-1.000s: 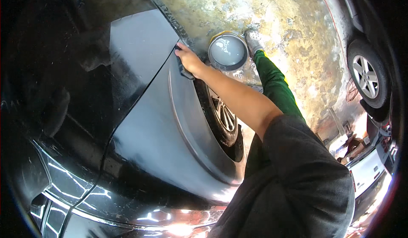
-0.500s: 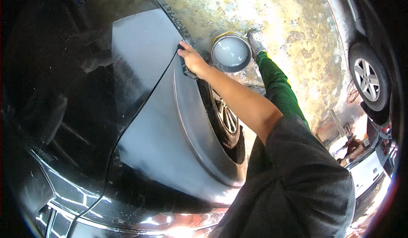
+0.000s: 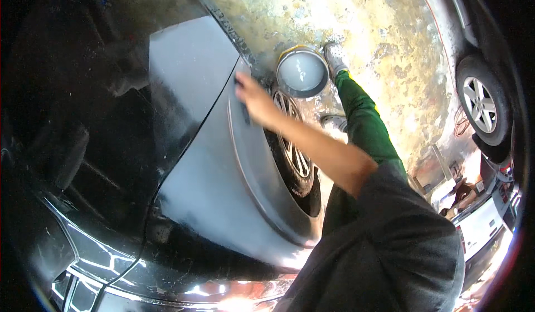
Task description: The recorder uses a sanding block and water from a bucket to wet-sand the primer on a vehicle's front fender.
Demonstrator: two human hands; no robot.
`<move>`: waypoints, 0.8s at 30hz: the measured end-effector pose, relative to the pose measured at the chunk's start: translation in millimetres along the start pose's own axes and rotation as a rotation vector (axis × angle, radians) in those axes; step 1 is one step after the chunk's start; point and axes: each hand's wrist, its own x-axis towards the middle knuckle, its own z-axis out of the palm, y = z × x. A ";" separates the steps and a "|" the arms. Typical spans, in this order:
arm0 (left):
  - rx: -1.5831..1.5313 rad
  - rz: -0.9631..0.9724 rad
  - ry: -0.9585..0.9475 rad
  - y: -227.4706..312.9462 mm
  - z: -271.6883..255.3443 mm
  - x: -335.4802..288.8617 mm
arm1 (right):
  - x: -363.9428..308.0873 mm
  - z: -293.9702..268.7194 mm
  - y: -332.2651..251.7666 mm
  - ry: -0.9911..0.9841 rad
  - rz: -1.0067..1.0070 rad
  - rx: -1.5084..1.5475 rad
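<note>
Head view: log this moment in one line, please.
right hand: blurred, gripping dark block | block: over gray fender | left hand: not in view | bucket: on floor, beside shoe

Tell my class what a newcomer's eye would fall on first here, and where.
Probably the broad grey patch first, left of centre, spreading over two adjoining panels of the black car. Next comes the motion-blurred hand with a dark block, above the spoked wheel. Then the bucket of greyish liquid, upper centre, beside a shoe.

patchy floor, far-right wheel, white vehicle
</note>
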 end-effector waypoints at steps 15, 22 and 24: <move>0.004 0.018 0.045 4.8 2.4 3.3 | -61.7 11.4 -5.5 0.012 -0.140 -0.102; -0.002 0.061 0.099 11.1 2.4 23.4 | -189.4 -44.7 -53.3 -0.400 -0.146 -0.284; 0.033 0.067 0.132 13.0 7.1 26.1 | -154.4 -67.6 -62.8 -0.528 0.020 -0.389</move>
